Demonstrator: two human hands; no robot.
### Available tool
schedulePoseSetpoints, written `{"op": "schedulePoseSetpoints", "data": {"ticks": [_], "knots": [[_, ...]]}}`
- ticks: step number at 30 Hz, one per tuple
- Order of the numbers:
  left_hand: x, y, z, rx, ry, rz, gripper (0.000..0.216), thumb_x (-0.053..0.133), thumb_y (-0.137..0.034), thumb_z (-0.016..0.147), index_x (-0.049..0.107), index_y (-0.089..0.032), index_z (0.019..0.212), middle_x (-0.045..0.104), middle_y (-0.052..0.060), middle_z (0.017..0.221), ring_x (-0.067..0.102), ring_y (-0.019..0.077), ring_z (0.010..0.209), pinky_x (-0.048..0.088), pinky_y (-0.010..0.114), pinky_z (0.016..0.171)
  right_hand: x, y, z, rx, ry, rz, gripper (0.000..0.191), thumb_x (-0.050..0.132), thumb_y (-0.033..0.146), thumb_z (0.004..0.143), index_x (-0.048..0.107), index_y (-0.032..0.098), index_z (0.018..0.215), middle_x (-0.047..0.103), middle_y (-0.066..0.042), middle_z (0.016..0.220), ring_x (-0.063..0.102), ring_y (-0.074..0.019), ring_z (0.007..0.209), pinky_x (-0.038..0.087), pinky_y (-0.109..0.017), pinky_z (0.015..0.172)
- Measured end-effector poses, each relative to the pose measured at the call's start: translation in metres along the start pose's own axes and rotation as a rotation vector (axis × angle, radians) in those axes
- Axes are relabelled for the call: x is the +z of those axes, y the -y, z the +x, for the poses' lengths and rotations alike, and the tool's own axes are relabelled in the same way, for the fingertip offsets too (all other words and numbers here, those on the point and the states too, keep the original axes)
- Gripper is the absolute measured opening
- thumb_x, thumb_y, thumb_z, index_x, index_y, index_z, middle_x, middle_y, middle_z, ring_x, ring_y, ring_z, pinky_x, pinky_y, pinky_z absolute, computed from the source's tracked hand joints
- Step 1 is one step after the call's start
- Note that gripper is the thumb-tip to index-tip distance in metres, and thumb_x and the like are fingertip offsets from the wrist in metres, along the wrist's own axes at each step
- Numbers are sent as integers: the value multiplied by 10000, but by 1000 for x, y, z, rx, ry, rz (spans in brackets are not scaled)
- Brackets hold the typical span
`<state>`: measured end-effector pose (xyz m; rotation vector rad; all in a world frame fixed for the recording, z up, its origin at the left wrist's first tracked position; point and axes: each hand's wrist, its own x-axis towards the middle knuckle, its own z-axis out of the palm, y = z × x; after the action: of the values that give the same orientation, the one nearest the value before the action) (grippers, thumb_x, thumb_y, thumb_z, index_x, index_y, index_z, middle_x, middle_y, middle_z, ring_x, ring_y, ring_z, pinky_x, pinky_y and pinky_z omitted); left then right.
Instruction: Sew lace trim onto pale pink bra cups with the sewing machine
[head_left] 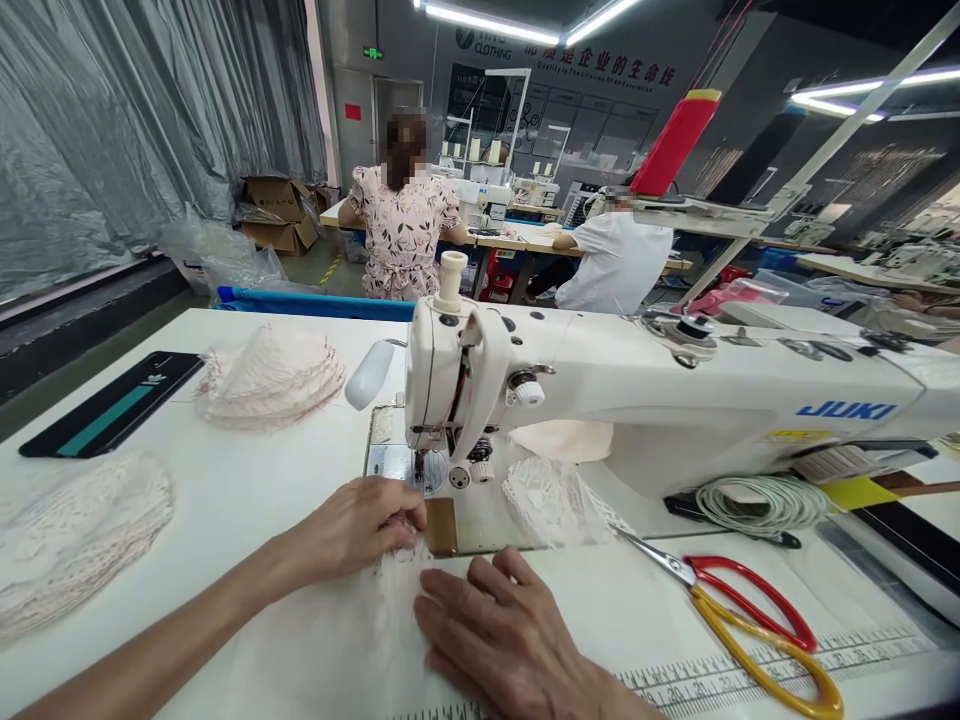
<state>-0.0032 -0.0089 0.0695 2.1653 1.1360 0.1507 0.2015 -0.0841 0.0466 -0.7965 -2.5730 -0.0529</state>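
Observation:
My left hand point(360, 525) is closed, with thumb and fingers pinching the gathered edge of a sheer white fabric point(397, 620) just in front of the needle area. Nearer to me, my right hand point(502, 630) has its fingers bent together against the same fabric, the thumb out of sight. The white sewing machine point(615, 370) stands over the work, its presser foot point(419, 465) a little beyond my left fingertips. Under the machine's arm lie white lace pieces point(555, 500). Scissors point(697, 580) with red and yellow handles rest to the right, blades toward the lace.
Stacked lace pieces point(270, 375) and another pile point(82, 530) lie on the left of the table, near a dark phone-like slab point(112, 405). A coiled cord point(761, 503) sits at right. A printed ruler point(847, 650) runs along the front. Two people work beyond.

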Motion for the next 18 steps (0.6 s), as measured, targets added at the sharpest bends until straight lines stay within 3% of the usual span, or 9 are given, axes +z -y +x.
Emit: {"op": "schedulePoseSetpoints", "data": {"ticks": [9, 18], "knots": [[-13, 0, 8, 63, 109, 102, 150, 603, -140, 766, 615, -254, 863, 666, -58, 823, 602, 142, 736, 374, 195, 609, 1, 0, 2, -1, 0, 10, 190, 505, 285, 923, 606, 147, 1004, 656, -62, 1052, 507, -156, 702, 335, -326, 591], [-13, -6, 11, 135, 58, 274, 157, 632, -160, 785, 591, -249, 908, 674, -80, 757, 628, 126, 666, 354, 187, 560, 1, -1, 0, -14, 19, -7, 236, 492, 333, 919, 606, 169, 1046, 617, -70, 1146, 529, -173, 752, 354, -330, 618]]}}
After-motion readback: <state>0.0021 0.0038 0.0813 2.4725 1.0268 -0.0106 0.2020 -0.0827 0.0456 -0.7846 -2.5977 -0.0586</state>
